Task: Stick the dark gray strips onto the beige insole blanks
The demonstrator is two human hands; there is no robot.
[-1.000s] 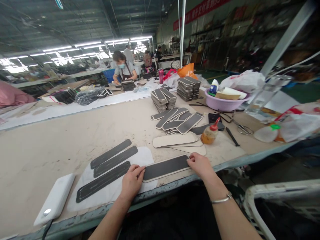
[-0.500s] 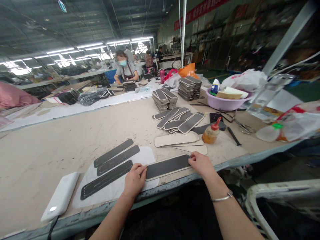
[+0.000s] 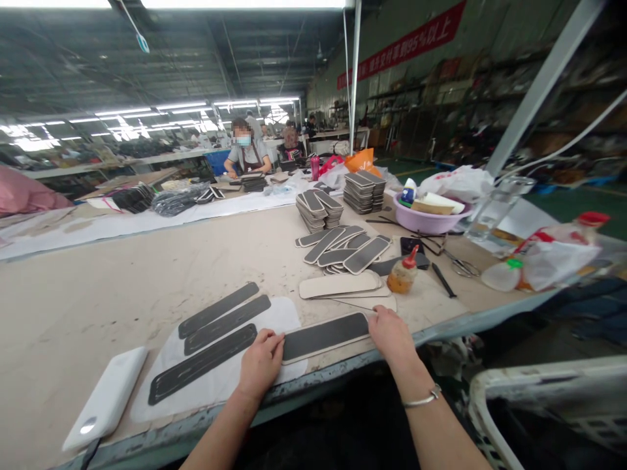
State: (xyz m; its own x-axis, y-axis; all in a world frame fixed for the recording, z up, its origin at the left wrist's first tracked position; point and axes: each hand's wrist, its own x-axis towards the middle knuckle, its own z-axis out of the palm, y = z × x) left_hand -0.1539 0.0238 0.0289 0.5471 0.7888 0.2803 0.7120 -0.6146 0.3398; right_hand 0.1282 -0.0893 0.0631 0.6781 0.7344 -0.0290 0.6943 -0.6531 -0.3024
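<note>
A dark rounded pad with a pale rim (image 3: 324,335) lies flat near the table's front edge. My left hand (image 3: 261,363) presses its left end with curled fingers. My right hand (image 3: 392,334), with a bracelet on the wrist, holds its right end. Left of the pad, three long dark strips (image 3: 220,325) lie side by side on a white sheet (image 3: 215,378). Just behind the pad are pale blank pads (image 3: 340,284).
A white power bank (image 3: 105,399) sits at the front left. Behind are loose and stacked pads (image 3: 343,251), a glue bottle (image 3: 402,273), scissors (image 3: 460,264), a purple basin (image 3: 431,220) and plastic bags. A person works at the far end of the table.
Both hands stay on the ends of the dark pad. The camera has tilted up a little, so the table sits slightly lower in view.
</note>
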